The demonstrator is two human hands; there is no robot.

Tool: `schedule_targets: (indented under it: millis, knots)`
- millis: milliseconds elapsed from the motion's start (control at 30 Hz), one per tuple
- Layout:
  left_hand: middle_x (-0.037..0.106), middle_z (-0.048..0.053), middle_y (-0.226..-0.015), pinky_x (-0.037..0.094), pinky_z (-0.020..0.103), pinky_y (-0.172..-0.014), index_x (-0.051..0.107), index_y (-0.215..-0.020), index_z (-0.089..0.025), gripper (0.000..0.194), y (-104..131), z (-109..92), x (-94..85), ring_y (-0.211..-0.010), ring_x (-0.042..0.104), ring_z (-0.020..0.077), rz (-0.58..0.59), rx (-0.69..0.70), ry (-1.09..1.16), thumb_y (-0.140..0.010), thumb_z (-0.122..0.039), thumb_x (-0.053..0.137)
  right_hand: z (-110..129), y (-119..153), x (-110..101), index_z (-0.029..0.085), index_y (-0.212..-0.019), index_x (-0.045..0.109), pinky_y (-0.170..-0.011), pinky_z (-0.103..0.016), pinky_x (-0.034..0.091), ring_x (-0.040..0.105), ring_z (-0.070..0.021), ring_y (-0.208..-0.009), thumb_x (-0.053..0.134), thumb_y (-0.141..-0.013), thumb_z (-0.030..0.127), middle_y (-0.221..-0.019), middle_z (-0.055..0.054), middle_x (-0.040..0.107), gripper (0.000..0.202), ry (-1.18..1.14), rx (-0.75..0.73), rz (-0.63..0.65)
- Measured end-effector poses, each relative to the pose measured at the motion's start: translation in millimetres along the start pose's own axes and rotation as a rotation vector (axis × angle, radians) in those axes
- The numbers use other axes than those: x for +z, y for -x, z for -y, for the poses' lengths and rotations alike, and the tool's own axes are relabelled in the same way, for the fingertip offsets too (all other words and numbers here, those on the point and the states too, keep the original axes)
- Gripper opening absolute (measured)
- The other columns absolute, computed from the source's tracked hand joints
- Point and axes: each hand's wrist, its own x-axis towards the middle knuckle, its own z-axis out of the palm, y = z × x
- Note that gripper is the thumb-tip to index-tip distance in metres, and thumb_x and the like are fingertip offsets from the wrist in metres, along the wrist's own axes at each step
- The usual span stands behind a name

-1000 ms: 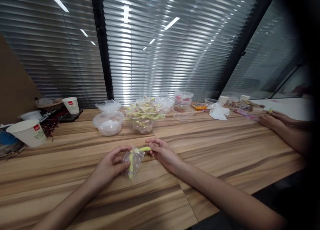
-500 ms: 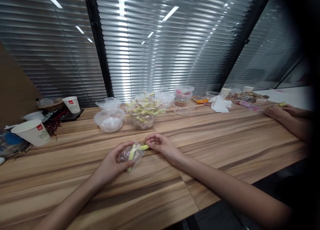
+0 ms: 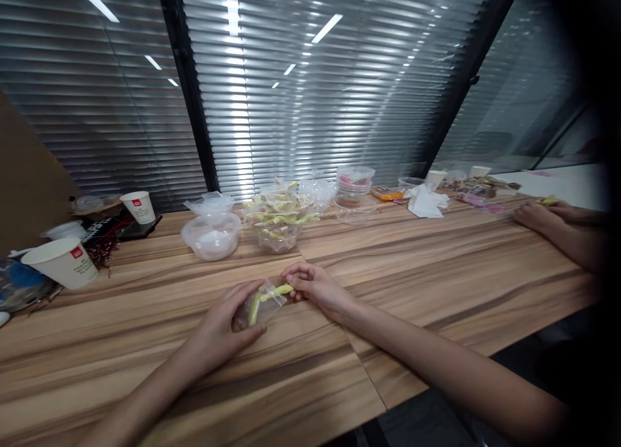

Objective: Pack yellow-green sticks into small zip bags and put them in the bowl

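A small clear plastic bag (image 3: 264,312) lies between the thumb and fingers of my left hand (image 3: 233,321), which curves around its left side. Inside the bag shows a bent yellow-green strip (image 3: 253,310), its exact kind unclear. One end of the strip reaches the bag's right side, where my right hand (image 3: 310,286) pinches it between thumb and fingertips. Just beyond my hands stands a clear plastic bowl (image 3: 277,241), heaped with several small bags of similar yellow-green pieces (image 3: 281,207).
Clear plastic tubs (image 3: 212,237) stand left of the heaped bowl. Paper cups (image 3: 63,261) and dark clutter sit at far left. Stacked containers (image 3: 356,182), an orange packet (image 3: 387,193) and white tissues (image 3: 427,201) lie toward the back. At right are another person's hands (image 3: 541,215).
My left thumb has moved slightly down and right, and its grasp is wider around the bag. The strip's lower end no longer shows below my thumb. The right hand has barely moved.
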Motion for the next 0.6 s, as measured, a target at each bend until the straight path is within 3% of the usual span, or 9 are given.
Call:
schedule_targets:
  millis: [133, 333, 600]
  knots:
    - [0.04, -0.002, -0.136, 0.032, 0.03, -0.106, 0.036, -0.131, -0.035, 0.059, -0.4, 2.3, 0.8, -0.123, 0.039, 0.017, -0.005, -0.009, 0.018, -0.076, -0.044, 0.056, -0.8, 1.2, 0.5, 0.013, -0.094, 0.057, -0.063, -0.019, 0.041, 0.051, -0.0053, -0.066, 0.067, -0.069, 0.035, -0.084, -0.004, 0.055, 0.035, 0.017, -0.013, 0.055]
    - [0.043, 0.002, -0.133, 0.036, 0.034, -0.103, 0.039, -0.13, -0.03, 0.056, 1.4, 0.8, 0.5, -0.119, 0.043, 0.0195, -0.022, 0.017, 0.02, -0.078, -0.037, 0.054, -0.8, 0.5, -0.6, 0.011, -0.098, 0.056, -0.074, -0.02, 0.042, 0.053, -0.0062, -0.077, 0.066, -0.072, 0.03, -0.092, -0.006, 0.055, 0.034, -0.005, -0.002, 0.254]
    - [0.048, 0.003, -0.128, 0.043, 0.032, -0.093, 0.033, -0.133, -0.029, 0.058, 4.0, 0.8, 0.8, -0.11, 0.05, 0.0191, -0.031, -0.024, -0.019, -0.079, -0.036, 0.052, 0.2, 4.1, 2.7, 0.011, -0.102, 0.055, -0.079, -0.018, 0.041, 0.051, -0.0054, -0.084, 0.067, -0.071, 0.025, -0.097, -0.006, 0.054, 0.035, 0.073, -0.055, 0.309]
